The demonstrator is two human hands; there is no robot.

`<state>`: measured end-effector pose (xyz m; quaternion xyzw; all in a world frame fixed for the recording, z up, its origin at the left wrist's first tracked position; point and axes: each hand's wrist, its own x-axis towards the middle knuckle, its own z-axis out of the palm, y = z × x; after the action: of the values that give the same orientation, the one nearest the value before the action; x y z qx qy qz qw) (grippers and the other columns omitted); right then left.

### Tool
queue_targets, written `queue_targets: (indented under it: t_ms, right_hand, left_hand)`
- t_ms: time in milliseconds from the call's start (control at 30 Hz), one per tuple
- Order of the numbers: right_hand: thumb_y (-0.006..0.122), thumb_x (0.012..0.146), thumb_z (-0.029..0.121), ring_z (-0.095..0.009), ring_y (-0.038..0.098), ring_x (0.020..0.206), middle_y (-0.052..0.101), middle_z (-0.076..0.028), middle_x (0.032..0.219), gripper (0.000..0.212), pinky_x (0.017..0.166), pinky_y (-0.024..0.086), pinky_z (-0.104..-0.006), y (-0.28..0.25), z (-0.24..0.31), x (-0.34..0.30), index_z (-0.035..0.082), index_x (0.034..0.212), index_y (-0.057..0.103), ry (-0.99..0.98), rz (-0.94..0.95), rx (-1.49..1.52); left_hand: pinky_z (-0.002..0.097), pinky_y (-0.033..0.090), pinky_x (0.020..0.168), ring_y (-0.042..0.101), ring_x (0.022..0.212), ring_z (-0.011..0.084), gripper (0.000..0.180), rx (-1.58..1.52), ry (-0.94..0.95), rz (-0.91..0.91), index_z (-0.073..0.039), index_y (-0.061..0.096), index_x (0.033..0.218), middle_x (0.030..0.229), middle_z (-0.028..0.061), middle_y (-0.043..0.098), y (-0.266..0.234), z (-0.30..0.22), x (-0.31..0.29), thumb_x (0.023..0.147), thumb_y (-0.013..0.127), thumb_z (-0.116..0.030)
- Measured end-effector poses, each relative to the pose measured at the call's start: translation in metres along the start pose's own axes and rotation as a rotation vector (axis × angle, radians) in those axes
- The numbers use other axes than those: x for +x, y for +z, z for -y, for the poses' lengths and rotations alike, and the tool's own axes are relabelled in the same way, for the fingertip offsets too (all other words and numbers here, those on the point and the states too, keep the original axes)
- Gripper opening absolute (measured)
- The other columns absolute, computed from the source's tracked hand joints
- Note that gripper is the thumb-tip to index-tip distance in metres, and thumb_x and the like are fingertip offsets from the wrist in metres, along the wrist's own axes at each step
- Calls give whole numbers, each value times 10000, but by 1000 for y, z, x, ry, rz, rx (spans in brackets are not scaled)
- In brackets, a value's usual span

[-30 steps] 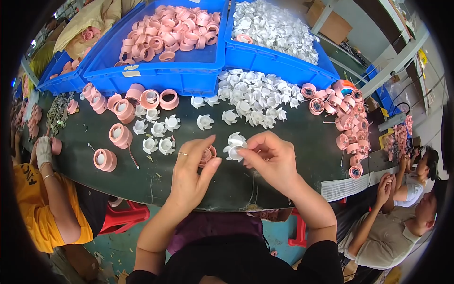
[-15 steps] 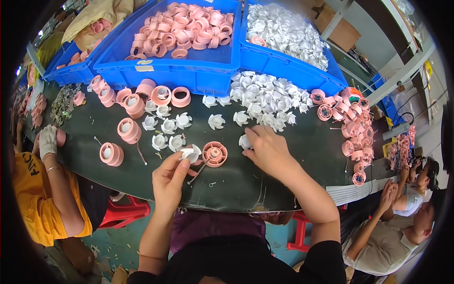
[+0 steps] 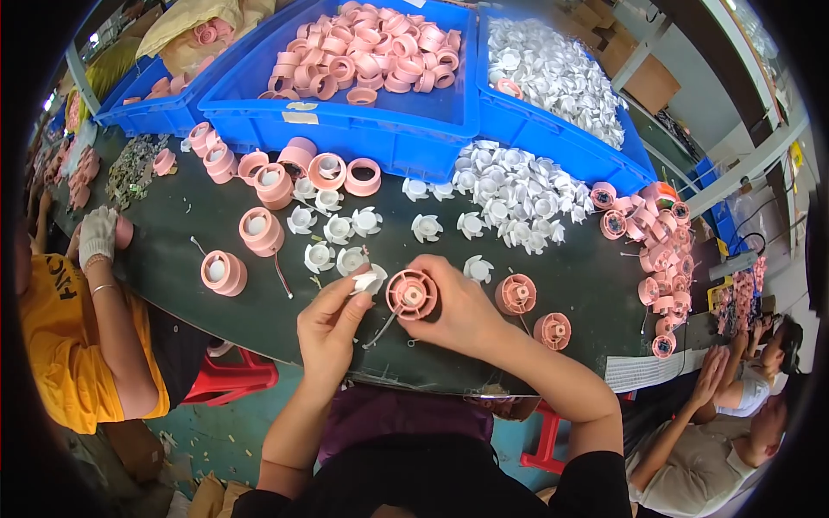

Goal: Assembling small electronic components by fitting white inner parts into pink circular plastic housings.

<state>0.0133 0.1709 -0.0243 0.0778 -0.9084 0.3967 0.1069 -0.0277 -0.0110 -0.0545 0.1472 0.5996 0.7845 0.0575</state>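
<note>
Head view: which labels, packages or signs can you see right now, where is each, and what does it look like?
Paper labels: two pale rectangles on the front wall of the blue crate of pink rings.
Cardboard box: brown, upper right behind the crates.
Sack: tan, upper left, pink parts on it.
No screens or signs visible.

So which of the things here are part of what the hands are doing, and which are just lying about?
In hand:
- left hand holds white fan piece
- right hand holds pink spool

Lying about:
- finished pink spools
- loose white pieces
- blue bins
- green table
</note>
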Motion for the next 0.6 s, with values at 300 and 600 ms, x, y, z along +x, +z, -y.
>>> queue_targets:
  t_ms: [300, 600]
  right_hand:
    - [805, 586, 168, -229, 588, 691, 570, -100, 856, 629, 585, 486, -310, 10, 34, -11, 2, 1131, 538, -116, -220, -10]
    - [802, 565, 178, -218, 603, 669, 592, -79, 818, 615, 539, 500, -312, 11, 36, -13, -6, 1097, 553, -153, -276, -75]
  left_hand:
    - [261, 471, 817, 597, 936, 154, 264, 60, 93, 41, 27, 640, 1099, 1052, 122, 643, 3, -6, -10, 839, 642, -18]
    - [278, 484, 826, 602, 947, 168, 249, -19, 96, -7, 34, 642, 1084, 1071, 147, 640, 5, -3, -17, 842, 642, -24]
